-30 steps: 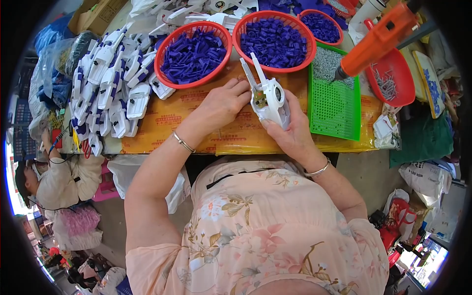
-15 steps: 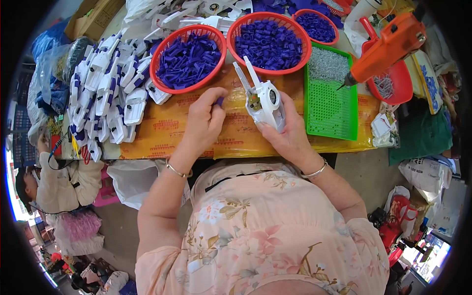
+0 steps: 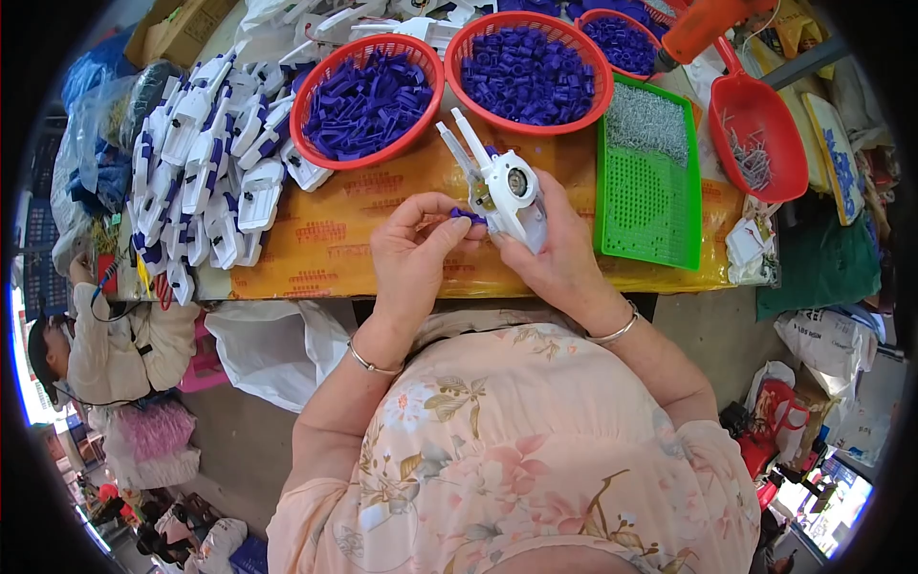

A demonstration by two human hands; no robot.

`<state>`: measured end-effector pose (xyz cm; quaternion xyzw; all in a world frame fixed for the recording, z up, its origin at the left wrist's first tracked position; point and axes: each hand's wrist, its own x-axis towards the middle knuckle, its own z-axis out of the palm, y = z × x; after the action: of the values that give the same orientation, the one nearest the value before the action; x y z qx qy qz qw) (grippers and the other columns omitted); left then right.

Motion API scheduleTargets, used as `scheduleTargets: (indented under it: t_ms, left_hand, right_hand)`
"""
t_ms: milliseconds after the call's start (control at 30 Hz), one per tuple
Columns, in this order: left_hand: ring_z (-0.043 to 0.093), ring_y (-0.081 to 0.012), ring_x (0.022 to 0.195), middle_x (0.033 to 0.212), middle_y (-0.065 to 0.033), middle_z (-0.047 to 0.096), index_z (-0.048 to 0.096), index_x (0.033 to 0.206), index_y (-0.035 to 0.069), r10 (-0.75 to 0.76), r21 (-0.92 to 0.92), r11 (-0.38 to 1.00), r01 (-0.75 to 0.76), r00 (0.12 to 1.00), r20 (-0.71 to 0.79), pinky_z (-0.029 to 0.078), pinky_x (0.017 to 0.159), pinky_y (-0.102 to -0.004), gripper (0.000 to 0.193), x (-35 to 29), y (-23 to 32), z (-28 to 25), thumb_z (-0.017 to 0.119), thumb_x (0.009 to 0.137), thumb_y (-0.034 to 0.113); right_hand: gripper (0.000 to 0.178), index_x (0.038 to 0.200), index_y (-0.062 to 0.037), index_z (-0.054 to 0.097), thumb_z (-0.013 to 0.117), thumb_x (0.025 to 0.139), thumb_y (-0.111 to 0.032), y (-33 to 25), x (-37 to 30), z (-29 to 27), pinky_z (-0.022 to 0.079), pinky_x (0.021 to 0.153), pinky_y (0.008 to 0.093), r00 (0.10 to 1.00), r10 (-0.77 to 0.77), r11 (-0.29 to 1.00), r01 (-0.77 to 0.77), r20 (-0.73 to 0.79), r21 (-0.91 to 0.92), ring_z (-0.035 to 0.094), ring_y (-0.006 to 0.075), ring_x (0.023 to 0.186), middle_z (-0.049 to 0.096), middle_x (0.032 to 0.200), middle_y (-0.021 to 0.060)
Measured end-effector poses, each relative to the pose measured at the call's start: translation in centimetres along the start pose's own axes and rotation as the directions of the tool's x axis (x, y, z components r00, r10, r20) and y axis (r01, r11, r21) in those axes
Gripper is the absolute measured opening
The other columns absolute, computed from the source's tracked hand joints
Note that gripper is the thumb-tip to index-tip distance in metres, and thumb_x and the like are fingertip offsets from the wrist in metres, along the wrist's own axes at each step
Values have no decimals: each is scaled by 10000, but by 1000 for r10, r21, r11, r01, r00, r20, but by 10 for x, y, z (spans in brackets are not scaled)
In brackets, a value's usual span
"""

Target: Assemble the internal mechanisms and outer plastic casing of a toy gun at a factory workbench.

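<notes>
Across comes the left hand (image 3: 413,251), closer to the white plastic housing (image 3: 500,180) than half a second ago, and up goes the orange power screwdriver (image 3: 703,29), swung away toward the top edge. Now look at that left hand: thumb and fingertips pinched nearly closed on a small purple plastic piece (image 3: 462,214), right at the housing's near-left side; whether they touch, I can't tell. Over on the other side, the right hand (image 3: 562,234) is half-curled around the housing's lower end, thumb across the near side, seemingly to keep it steady and leave its left side free for the pinching fingers. Two long prongs point away and leftward, clear of both palms. And the housing itself? Held above the tabletop, between the purple-filled red basket (image 3: 359,162) and the green perforated tray (image 3: 645,215) of small metal parts (image 3: 641,124). Both sit close in, presumably for a short reach, with finished-looking white-and-purple units (image 3: 196,143) heaped off left.
</notes>
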<state>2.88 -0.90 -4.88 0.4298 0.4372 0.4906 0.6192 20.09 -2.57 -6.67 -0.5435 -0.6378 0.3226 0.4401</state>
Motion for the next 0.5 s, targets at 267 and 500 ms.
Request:
scheduleTargets:
  t_ms: [267,500]
  left_hand:
    - [590,-74,647,791,-44,632,594,931,-11,-13,11,1000,13,1000,-22,495,556,-194,88,3,-8,2,625,854,19]
    - [553,-41,593,716,-10,601,585,906,14,8,113,994,-3,999,-49,455,499,-172,88,5,-8,6,642,839,17]
  right_hand:
    - [614,1248,-7,388,680,721,-121,-2,1,0,488,819,425,1000,-2,1000,3,21,-16,583,379,1015,575,1087,219]
    - [605,1234,-14,390,686,717,-117,-4,1,0,494,799,428,1000,-8,999,8,-1,-43,593,385,988,583,1075,214]
